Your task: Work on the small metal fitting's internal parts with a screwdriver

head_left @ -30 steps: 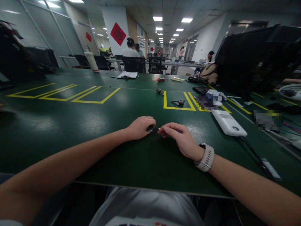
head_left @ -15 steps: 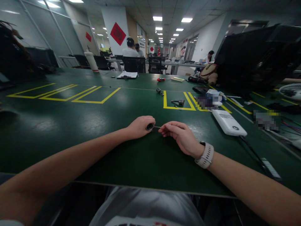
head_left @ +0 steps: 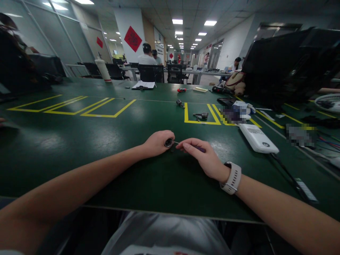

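Observation:
My left hand (head_left: 158, 143) is wrapped round a dark, hollow cylindrical metal part (head_left: 168, 143), its round open end facing me. In my right hand (head_left: 199, 150) is a thin screwdriver (head_left: 201, 149) with a dark purple handle, pinched between thumb and fingers. Its slim shaft points left and reaches the metal part's edge; whether the tip sits in it I cannot tell. A tiny dark piece (head_left: 172, 151) lies on the green table just below the part. Beyond my hands, one dark metal part (head_left: 204, 115) lies inside a yellow-taped box and another (head_left: 180, 103) just outside it.
A white device (head_left: 259, 138) with a black cable lies to the right. Farther back are a red-handled screwdriver (head_left: 182, 90), a clipboard with paper (head_left: 143, 85) and a white bottle (head_left: 103, 71). Yellow tape outlines (head_left: 98, 115) mark the left side. A person's fingers show at the far left edge.
My right hand has turned and closed more round the screwdriver, so its handle now shows. The tiny dark piece is now visible below the metal part. My left hand has barely moved.

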`<control>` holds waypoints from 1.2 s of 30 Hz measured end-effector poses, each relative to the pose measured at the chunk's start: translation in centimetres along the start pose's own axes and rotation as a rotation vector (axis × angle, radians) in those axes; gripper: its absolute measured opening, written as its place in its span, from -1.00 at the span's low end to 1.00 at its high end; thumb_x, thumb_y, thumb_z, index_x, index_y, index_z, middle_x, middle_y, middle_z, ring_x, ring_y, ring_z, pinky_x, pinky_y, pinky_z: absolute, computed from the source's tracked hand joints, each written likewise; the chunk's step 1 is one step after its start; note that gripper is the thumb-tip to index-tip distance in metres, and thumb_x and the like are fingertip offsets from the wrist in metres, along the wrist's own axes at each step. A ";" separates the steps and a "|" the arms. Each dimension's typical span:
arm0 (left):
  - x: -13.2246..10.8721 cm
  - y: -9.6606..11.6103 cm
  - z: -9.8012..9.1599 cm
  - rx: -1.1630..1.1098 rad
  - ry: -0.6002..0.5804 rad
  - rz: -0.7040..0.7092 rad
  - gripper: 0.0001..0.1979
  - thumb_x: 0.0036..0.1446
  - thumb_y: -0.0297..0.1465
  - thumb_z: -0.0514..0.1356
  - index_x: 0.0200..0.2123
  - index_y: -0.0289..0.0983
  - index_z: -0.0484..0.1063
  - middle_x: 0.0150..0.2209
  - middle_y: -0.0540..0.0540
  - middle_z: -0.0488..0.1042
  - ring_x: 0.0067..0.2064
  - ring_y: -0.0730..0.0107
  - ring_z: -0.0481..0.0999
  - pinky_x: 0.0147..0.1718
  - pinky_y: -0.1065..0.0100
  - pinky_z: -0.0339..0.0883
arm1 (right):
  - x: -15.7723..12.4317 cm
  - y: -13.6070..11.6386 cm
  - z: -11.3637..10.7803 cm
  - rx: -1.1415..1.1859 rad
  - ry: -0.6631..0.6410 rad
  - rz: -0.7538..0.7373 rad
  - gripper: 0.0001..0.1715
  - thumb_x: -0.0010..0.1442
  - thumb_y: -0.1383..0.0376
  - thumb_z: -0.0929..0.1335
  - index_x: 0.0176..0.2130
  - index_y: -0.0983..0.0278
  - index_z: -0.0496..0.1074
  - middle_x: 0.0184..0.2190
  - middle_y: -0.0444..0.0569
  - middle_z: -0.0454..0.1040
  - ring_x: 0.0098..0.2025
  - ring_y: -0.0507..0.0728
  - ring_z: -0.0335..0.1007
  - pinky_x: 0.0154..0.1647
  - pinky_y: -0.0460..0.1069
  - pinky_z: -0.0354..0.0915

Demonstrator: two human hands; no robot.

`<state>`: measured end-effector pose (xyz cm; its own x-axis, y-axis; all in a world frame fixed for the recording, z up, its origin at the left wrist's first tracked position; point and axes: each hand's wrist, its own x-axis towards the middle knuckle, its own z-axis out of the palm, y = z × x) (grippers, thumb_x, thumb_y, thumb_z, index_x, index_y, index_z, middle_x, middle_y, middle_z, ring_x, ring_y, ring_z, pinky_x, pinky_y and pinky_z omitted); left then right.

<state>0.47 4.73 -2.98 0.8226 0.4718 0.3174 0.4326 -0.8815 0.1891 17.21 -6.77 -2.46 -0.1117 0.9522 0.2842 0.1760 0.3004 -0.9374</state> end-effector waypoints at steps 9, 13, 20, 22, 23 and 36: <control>-0.2 0.0 -0.2 0.042 -0.032 0.103 -0.91 0.02 -0.56 0.05 -0.45 -0.31 0.31 -0.45 -0.03 0.34 -0.38 0.40 0.34 -0.38 0.39 0.19 | 0.2 0.5 -0.2 0.090 -0.023 0.086 -0.76 0.18 0.21 0.29 -0.29 0.27 0.51 -0.28 -0.03 0.51 -0.21 0.10 0.39 -0.17 0.03 0.26; -0.2 -0.2 0.0 0.023 -0.008 0.145 -0.91 0.01 -0.56 0.05 -0.46 -0.31 0.31 -0.47 -0.02 0.31 -0.41 0.43 0.32 -0.41 0.41 0.16 | 0.8 1.2 -0.7 0.396 -0.030 0.209 -0.77 0.15 0.24 0.31 -0.32 0.31 0.51 -0.29 0.00 0.52 -0.26 0.07 0.38 -0.20 0.01 0.26; -0.1 -0.3 0.1 -0.014 -0.011 0.147 -0.92 0.03 -0.54 0.05 -0.45 -0.31 0.31 -0.46 -0.02 0.31 -0.41 0.43 0.32 -0.41 0.42 0.17 | 0.8 1.0 -0.4 0.364 0.002 0.201 -0.77 0.16 0.23 0.30 -0.34 0.31 0.50 -0.33 -0.01 0.51 -0.28 0.07 0.38 -0.22 0.02 0.26; -0.1 -0.2 0.0 0.021 -0.015 0.114 -0.91 0.01 -0.55 0.05 -0.45 -0.31 0.31 -0.46 -0.02 0.32 -0.40 0.43 0.32 -0.41 0.42 0.17 | 0.5 0.8 -0.2 0.214 0.005 0.134 -0.78 0.16 0.23 0.30 -0.33 0.30 0.51 -0.33 -0.03 0.50 -0.26 0.09 0.38 -0.21 0.03 0.27; -0.1 -0.1 0.0 0.041 -0.020 0.103 -0.91 0.01 -0.56 0.05 -0.45 -0.31 0.31 -0.45 -0.02 0.32 -0.40 0.42 0.32 -0.40 0.41 0.17 | 0.4 0.7 -0.2 0.160 -0.004 0.110 -0.78 0.16 0.23 0.31 -0.32 0.29 0.51 -0.33 -0.03 0.50 -0.25 0.09 0.38 -0.20 0.03 0.27; 0.0 0.1 -0.1 0.087 -0.031 0.120 -0.91 0.02 -0.57 0.06 -0.46 -0.31 0.32 -0.46 -0.02 0.31 -0.40 0.41 0.31 -0.39 0.39 0.15 | 1.0 1.5 -0.9 0.515 -0.026 0.250 -0.79 0.12 0.26 0.33 -0.38 0.34 0.51 -0.35 -0.01 0.52 -0.32 0.05 0.37 -0.21 0.01 0.24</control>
<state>0.45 4.62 -2.91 0.8806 0.3636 0.3037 0.3601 -0.9303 0.0696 18.20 -5.32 -3.42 -0.1529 0.9873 0.0424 -0.2984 -0.0052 -0.9544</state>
